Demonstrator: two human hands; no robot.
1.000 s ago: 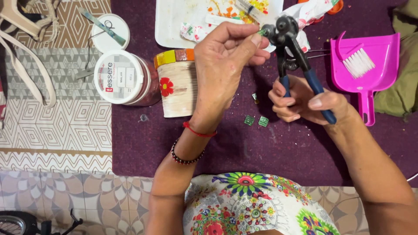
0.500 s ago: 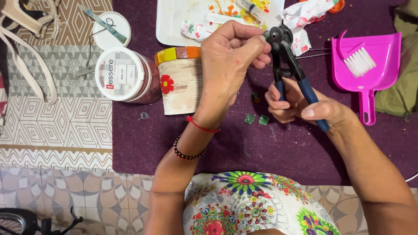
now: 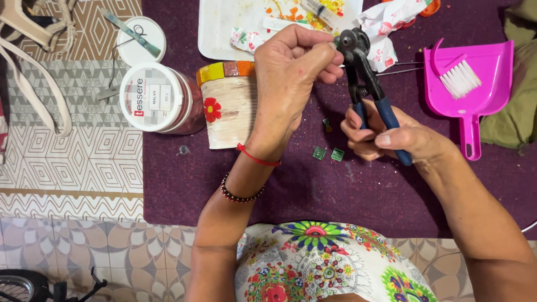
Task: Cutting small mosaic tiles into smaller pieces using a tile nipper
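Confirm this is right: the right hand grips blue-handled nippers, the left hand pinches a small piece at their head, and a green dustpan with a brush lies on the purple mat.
One thing is wrong: the dustpan is bright pink, not green, as the head view shows. The rest stands: the right hand grips the blue-handled nippers, the left hand pinches something small at their head, and the dustpan lies on the purple mat.

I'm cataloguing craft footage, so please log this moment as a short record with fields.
left hand: left hand pinches a small piece at the nipper head
right hand: right hand grips blue-handled nippers
surface: purple mat
loose pieces: two green tiles beneath the hands
beside left hand: mosaic-rimmed pot, white-lidded jar
right side: pink dustpan
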